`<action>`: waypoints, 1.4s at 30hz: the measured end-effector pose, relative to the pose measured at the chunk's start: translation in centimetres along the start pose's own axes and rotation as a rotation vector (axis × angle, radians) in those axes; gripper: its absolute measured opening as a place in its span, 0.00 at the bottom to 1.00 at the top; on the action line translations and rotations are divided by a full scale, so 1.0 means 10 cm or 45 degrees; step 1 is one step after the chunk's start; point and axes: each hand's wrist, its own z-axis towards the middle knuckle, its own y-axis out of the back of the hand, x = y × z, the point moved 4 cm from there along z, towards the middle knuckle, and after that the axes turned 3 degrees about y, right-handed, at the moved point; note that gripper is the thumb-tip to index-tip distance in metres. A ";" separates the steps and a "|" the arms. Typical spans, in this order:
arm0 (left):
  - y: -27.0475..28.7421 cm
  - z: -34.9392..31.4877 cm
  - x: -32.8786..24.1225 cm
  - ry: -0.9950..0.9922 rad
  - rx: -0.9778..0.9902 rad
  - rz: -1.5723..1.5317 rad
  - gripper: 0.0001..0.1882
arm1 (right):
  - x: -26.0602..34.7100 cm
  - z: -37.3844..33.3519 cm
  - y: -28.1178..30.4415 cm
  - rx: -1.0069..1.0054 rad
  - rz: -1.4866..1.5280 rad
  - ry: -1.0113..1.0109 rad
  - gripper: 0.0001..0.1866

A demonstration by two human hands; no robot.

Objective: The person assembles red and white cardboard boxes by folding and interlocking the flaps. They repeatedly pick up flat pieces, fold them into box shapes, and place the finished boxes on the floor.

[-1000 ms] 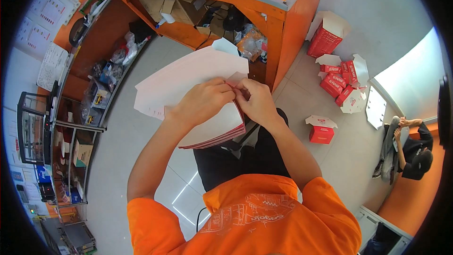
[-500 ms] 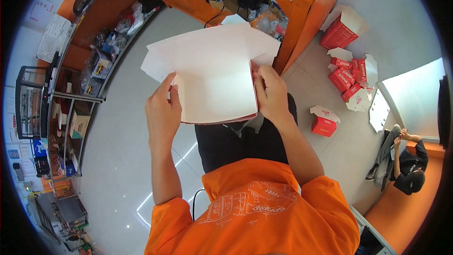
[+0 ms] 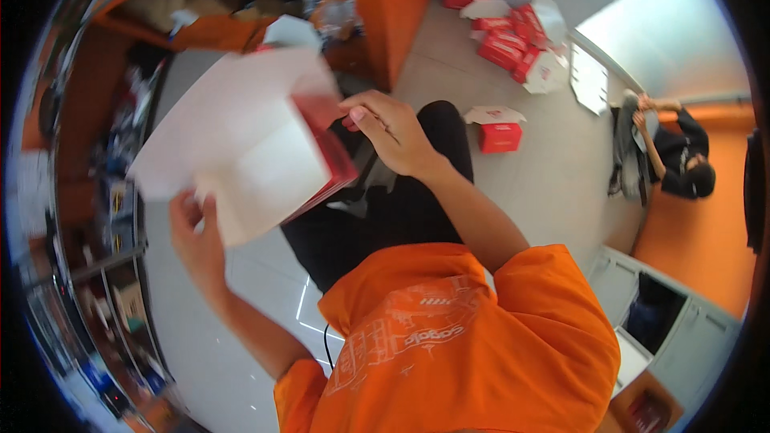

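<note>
A partly folded cardboard carton, white inside and red outside, is held tilted above my lap, its large white lid flap standing up at the far side. At its near left corner, my left hand closes on the board, thumb on one side and fingers on the other. My right hand is closed at the carton's right side, fingertips at the edge of a raised red side flap. Motion blurs the flap, and the right fingers partly hide their own grip.
On the floor to the right lie several red cartons in a pile, with a single red carton nearer me. A seated person is at the far right. An orange wooden bench stands ahead, a metal shelf left.
My view has turned, shifting the surroundings. The carton has swung left and tilted with both hands. My right hand has moved to the red side flap, which now stands out.
</note>
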 end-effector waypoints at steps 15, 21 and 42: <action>0.96 -0.31 0.40 -0.155 0.290 1.265 0.28 | -4.54 -2.56 1.92 -1.095 0.532 -1.539 0.22; 0.28 -0.04 -0.46 0.517 0.038 0.801 0.26 | -5.36 -2.28 2.27 -1.412 0.653 -1.512 0.37; -0.12 -0.48 -0.18 -0.087 -0.138 -0.296 0.30 | -0.09 -1.17 2.43 -1.144 -1.109 0.124 0.16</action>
